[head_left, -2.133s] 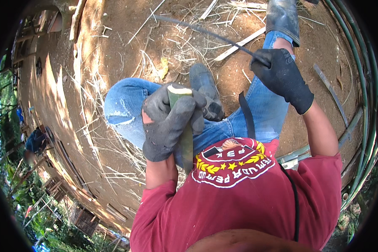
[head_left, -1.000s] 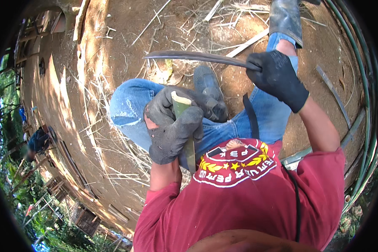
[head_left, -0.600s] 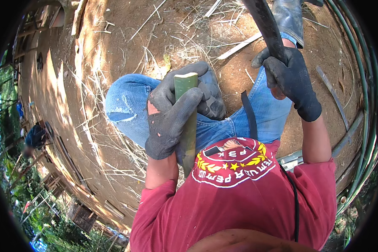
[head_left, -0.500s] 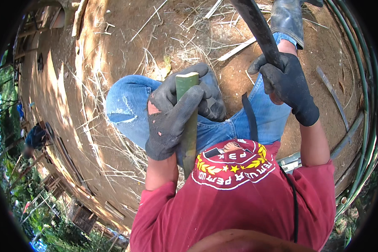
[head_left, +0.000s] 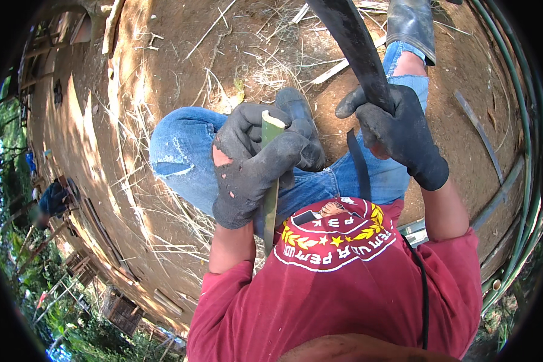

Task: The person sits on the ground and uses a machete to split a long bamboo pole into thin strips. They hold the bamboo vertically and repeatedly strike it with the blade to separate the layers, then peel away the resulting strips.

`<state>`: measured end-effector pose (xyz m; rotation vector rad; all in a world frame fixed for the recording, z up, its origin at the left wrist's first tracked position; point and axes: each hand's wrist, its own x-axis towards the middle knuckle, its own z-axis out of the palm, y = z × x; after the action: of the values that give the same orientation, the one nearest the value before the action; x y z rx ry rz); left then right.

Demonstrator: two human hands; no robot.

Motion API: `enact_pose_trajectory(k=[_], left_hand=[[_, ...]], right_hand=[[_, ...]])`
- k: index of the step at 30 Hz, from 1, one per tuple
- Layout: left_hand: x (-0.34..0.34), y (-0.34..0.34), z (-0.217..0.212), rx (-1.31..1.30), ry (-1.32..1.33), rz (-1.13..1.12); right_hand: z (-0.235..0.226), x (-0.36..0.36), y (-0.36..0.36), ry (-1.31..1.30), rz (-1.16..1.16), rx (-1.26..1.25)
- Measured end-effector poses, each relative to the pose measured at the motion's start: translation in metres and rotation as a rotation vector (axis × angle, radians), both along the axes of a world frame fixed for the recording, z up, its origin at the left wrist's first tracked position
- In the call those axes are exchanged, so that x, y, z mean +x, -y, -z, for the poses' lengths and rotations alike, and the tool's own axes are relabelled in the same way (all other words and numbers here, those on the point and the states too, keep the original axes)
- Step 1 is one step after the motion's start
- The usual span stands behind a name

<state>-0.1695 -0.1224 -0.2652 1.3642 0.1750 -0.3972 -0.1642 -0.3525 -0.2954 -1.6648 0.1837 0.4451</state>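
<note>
While gripped upright at frame centre in gloved left hand (head_left: 253, 169), green bamboo stick (head_left: 271, 181) over jeans; machete (head_left: 353, 45) clenched by gloved right hand (head_left: 398, 133), upper right; round red-yellow-white shirt emblem (head_left: 335, 232) below.

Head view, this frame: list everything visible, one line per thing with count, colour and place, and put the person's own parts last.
bamboo piece: one, green, upright at centre, cut end up, in the left hand's grip
machete blade: one, dark, raised at top centre-right, held by the right hand
bamboo strips: several, pale, lying on the ground near the top
long bamboo poles: several, green, along the right rim
dry shavings: many, straw-coloured, scattered left of the knee
dirt ground: brown, partly sunlit
other person: one, in dark clothes, far left rim
jeans: blue, knee bent at centre
boots: two, dark, top right and centre
shirt: red, bottom
left hand: dark torn glove, centre
right hand: dark glove, upper right
</note>
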Motion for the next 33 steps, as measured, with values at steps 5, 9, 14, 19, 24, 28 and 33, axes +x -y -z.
enact_pose_trajectory(k=[5, 9, 14, 19, 24, 28, 33], left_hand=[[-0.006, -0.017, 0.008, -0.204, 0.007, 0.062], [-0.019, -0.018, 0.014, -0.019, -0.029, 0.025], [-0.014, -0.014, 0.024, -0.055, 0.172, 0.041], [-0.015, -0.008, 0.019, -0.105, 0.113, -0.013], [-0.012, -0.009, 0.014, -0.136, 0.038, 0.063], [-0.016, -0.01, 0.022, -0.004, 0.163, 0.096], [-0.026, -0.003, 0.015, -0.038, 0.086, 0.105]], right_hand=[[-0.012, -0.013, -0.019, 0.09, -0.024, -0.097], [-0.014, -0.025, -0.034, 0.467, -0.161, -0.245], [-0.013, -0.026, -0.046, 0.665, -0.18, -0.307], [-0.009, -0.02, -0.046, 0.655, -0.215, -0.298], [-0.007, -0.016, -0.045, 0.64, -0.246, -0.246], [-0.014, -0.009, -0.044, 0.585, -0.295, -0.231], [0.004, -0.015, -0.047, 0.606, -0.291, -0.338]])
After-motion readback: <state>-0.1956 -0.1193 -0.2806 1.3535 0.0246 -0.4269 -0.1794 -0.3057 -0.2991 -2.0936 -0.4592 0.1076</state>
